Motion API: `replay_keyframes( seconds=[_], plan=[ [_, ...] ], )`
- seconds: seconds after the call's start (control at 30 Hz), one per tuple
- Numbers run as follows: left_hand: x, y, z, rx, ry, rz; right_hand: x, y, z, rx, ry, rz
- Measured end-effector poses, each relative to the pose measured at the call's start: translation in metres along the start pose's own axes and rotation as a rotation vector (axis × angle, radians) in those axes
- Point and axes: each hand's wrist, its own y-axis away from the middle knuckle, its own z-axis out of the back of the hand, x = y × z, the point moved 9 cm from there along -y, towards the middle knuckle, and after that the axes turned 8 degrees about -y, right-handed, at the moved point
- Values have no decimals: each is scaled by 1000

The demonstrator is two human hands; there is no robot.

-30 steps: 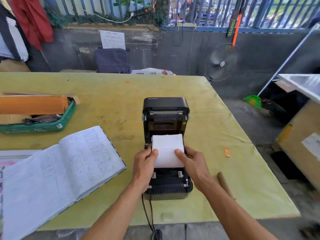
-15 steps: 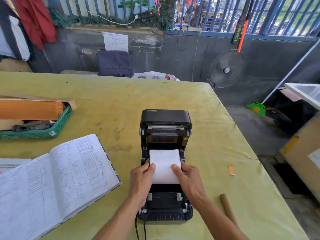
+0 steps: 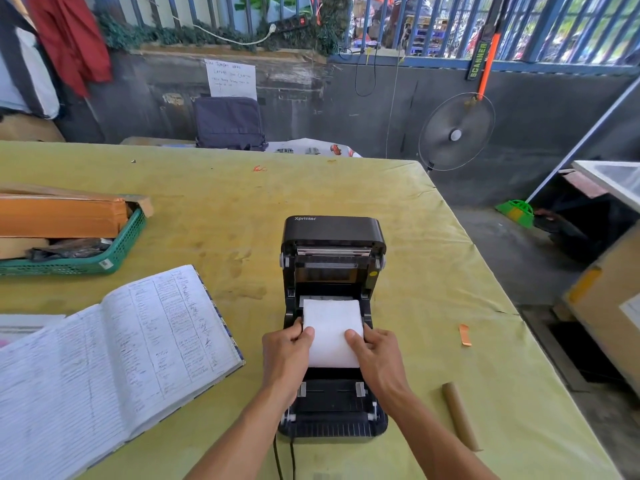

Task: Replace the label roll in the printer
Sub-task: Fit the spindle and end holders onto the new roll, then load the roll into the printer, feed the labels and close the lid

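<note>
Yellow-green desk under a grey wall with blue railings above; fan at the back right. On the desk: open ledger, green basket, cardboard core, black printer with lid up. Left hand and right hand clamped on either side of the white roll, thumbs on top, roll seated in the printer's bay.

Both forearms enter from the lower edge, bare, converging toward the centre. The left hand is palm-down, thumb extended inward on top, fingers curled under at the left side. The right hand mirrors it: thumb inward on top, fingers wrapped at the right side. Each grip is closed; the wrists are straight and level.
</note>
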Motion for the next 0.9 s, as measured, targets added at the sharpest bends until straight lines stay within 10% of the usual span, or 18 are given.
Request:
replay_keyframes(
  seconds=[0.43,0.9],
  plan=[
    [-19,-26,10,219,-330,22,18,-10,4,78,227,65],
    [-55,-9,-10,225,-936,-457,46,-12,-14,191,843,292]
  ],
)
